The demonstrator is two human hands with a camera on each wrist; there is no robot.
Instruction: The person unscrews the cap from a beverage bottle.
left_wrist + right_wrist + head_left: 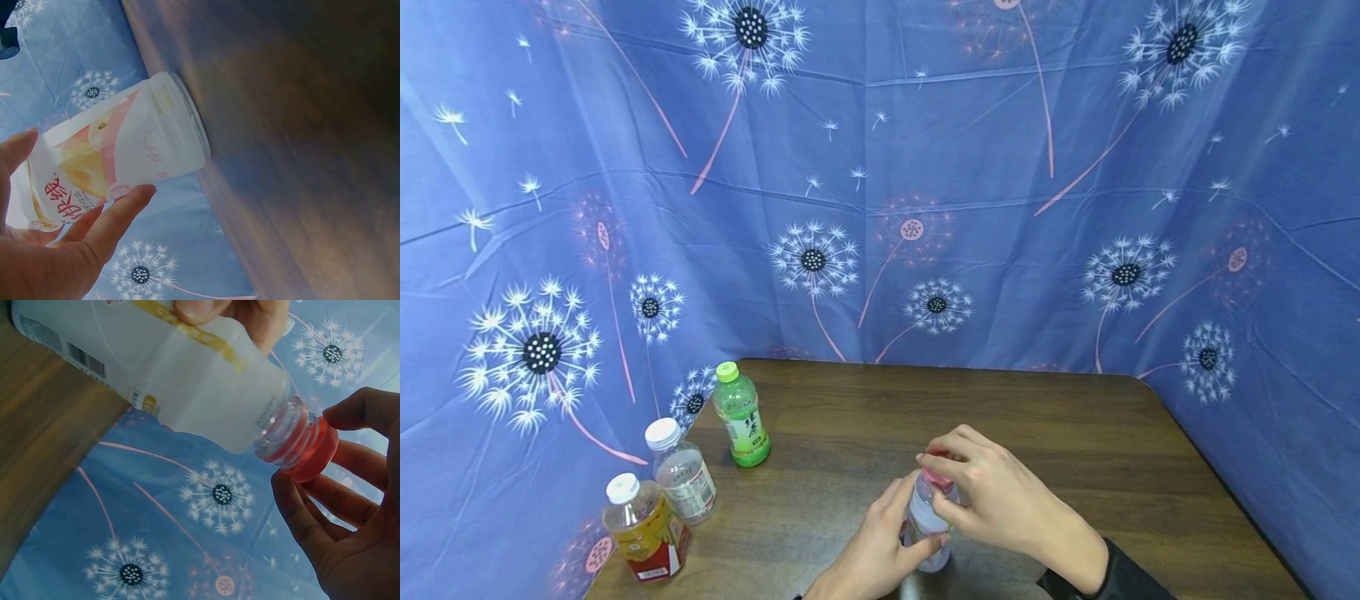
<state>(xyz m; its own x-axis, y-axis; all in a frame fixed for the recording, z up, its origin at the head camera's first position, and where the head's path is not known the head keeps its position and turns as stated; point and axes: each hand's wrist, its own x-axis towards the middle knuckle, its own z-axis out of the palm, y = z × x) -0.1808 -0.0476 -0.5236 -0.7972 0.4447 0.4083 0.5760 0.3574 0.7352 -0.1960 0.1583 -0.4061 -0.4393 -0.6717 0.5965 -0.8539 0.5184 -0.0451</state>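
Note:
A drink bottle (927, 517) with a white label and a clear neck stands on the table in the head view, between both hands. My left hand (874, 540) grips its body, thumb on one side and fingers on the other. In the left wrist view the printed label (103, 150) shows fruit and red characters. With the fingertips of my right hand (1000, 493) I pinch the red cap (317, 453) at the bottle's mouth. A red ring (294, 428) circles the neck below the cap, with clear ridges showing between them.
At the left of the table (850, 417) stand a green tea bottle (745, 421), a clear bottle with a white cap (685, 475) and a yellow-and-red labelled bottle (647, 533). A blue dandelion-print cloth (1000, 283) hangs round the back and sides.

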